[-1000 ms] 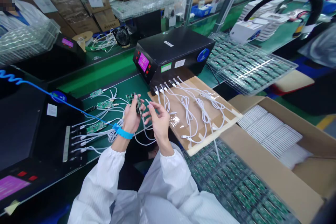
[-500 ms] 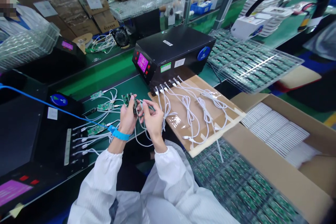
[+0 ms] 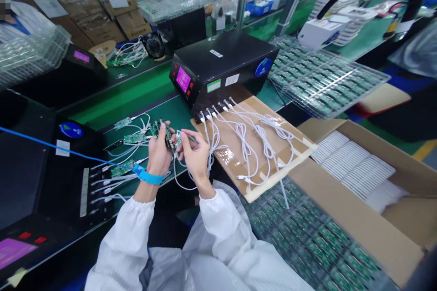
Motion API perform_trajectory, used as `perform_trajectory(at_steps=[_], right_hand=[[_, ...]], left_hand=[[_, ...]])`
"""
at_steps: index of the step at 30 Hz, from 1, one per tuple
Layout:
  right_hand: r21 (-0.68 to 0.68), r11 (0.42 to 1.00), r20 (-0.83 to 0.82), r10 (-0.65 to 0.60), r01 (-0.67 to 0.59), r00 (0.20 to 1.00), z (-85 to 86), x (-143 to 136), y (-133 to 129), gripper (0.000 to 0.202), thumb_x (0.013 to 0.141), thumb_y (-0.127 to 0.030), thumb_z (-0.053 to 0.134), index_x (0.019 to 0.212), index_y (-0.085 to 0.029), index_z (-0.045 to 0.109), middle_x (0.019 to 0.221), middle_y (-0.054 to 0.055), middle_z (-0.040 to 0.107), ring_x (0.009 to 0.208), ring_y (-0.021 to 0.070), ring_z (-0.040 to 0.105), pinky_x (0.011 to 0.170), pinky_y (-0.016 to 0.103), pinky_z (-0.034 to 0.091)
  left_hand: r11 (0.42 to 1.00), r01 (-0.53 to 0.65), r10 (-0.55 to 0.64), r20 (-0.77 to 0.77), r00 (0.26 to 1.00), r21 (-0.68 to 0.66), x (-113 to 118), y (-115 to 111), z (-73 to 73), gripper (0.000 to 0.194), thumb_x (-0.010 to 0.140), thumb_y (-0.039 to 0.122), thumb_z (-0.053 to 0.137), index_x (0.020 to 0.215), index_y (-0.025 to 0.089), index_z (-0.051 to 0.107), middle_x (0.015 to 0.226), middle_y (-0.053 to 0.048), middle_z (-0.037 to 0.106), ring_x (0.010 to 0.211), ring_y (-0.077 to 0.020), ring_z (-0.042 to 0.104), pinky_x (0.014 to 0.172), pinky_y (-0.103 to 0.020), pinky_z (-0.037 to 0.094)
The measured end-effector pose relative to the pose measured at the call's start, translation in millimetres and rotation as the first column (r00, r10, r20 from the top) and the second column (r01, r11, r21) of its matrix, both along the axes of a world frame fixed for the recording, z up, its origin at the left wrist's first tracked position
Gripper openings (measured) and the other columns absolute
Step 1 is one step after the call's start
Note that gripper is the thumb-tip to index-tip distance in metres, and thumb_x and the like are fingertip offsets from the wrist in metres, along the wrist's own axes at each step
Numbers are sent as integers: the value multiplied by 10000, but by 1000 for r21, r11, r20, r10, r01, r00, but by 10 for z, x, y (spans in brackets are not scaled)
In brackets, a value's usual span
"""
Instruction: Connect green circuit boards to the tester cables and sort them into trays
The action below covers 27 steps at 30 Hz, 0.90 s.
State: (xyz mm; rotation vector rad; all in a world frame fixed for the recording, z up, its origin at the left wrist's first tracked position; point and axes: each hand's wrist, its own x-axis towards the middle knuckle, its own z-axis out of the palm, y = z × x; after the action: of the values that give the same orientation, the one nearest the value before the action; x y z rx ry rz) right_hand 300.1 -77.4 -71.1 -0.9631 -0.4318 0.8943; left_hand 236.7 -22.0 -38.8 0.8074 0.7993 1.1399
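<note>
My left hand (image 3: 158, 154), with a blue wrist strap (image 3: 150, 176) on its wrist, grips several green circuit boards (image 3: 168, 137) held on edge between thumb and fingers. Close beside it, my right hand (image 3: 197, 157) pinches one green circuit board (image 3: 178, 139) by its edge. A white cable (image 3: 176, 177) loops down below the hands; where its end goes is hidden by the fingers. To the left on the green bench lie more boards, among them one (image 3: 123, 168) near the wrist, with white cables running to them.
A black tester (image 3: 221, 61) with a pink screen stands ahead. White cables from it lie across a cardboard sheet (image 3: 235, 163). Trays of boards (image 3: 317, 236) sit at lower right, beside a carton (image 3: 362, 218) of white pieces. Another black tester (image 3: 30, 154) stands left. A co-worker's sleeve shows upper left.
A green board now shows at my right fingertips, a little apart from the boards in my left hand. Both hands have shifted slightly left in view, and the whole view has moved a little too.
</note>
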Motion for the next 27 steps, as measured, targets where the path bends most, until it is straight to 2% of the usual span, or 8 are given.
perform_trajectory(at_steps=[4,7,15,24,27], right_hand=[[23,1000,24,-9,9,1000,-39,-12,7,358,884,-486,705,1086,-191,689,988,56,660,623,94,634,392,171,494],[30,999,51,-34,33,998,-67,-2,5,337,887,-477,706,1071,-195,708,984,49,628,616,87,618,394,172,500],[57,995,93,-82,77,992,-108,30,-17,309,927,-464,674,1074,-193,693,924,28,597,593,78,598,404,168,509],[53,990,173,-138,131,975,-88,29,-29,308,959,-479,643,1048,-188,685,1094,64,573,582,55,583,420,178,514],[58,984,223,-175,166,959,-103,30,-20,293,971,-464,636,1049,-189,697,1083,56,559,627,65,597,493,190,545]], left_hand=[[997,44,-49,-78,996,-59,74,-104,-34,427,849,467,798,1123,165,673,644,44,562,425,-68,460,355,-196,308],[997,47,-53,-93,994,-66,120,-144,-39,466,816,476,826,1121,154,679,632,51,562,403,-53,439,344,-200,278],[998,57,-61,-134,989,-34,157,-157,-58,527,759,526,855,1109,164,701,635,46,582,432,-51,461,379,-187,306],[998,47,-52,-147,988,-36,159,-165,-90,524,771,513,848,1124,147,724,632,35,594,449,-53,467,415,-185,328],[998,53,-57,-161,985,-31,154,-160,-124,538,766,528,847,1136,156,727,609,47,572,452,-59,470,448,-188,369]])
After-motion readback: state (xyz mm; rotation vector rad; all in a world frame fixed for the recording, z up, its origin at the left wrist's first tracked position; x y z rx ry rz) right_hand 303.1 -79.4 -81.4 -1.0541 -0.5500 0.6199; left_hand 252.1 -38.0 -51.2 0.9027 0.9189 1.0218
